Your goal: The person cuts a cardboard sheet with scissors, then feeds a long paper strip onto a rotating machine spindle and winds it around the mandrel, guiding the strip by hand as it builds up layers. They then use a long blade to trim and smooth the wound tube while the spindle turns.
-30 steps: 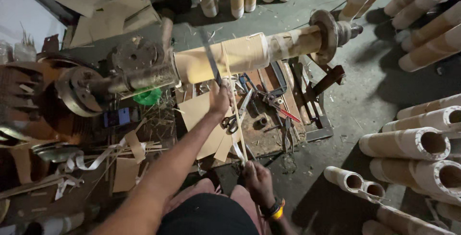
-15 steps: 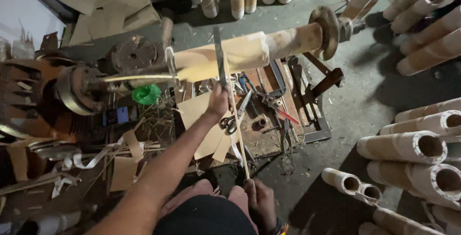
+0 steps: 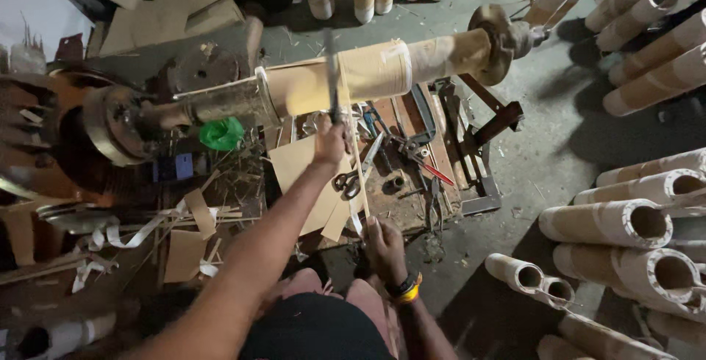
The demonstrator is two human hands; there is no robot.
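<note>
A long cardboard tube (image 3: pixel 382 69) is mounted level on a machine spindle, between a metal chuck (image 3: pixel 118 121) at the left and a round end plate (image 3: pixel 494 40) at the right. My left hand (image 3: pixel 331 141) is stretched forward and grips a flat metal blade (image 3: pixel 332 73) that stands upright against the tube. My right hand (image 3: pixel 382 246), with a yellow band at the wrist, is close to my body and pinches a thin pale strip (image 3: pixel 359 176) that runs up toward the tube.
Scissors (image 3: pixel 354 176), pliers and a red-handled tool (image 3: pixel 434 172) lie on the cluttered board under the tube. Cardboard scraps and white strips (image 3: pixel 132 231) cover the left floor. Cardboard tubes (image 3: pixel 625 220) are stacked at the right and stand along the back.
The view has shifted, so the tube sits slightly higher and more centred. My left hand keeps the blade against the tube; my right hand has risen a little with the strip.
</note>
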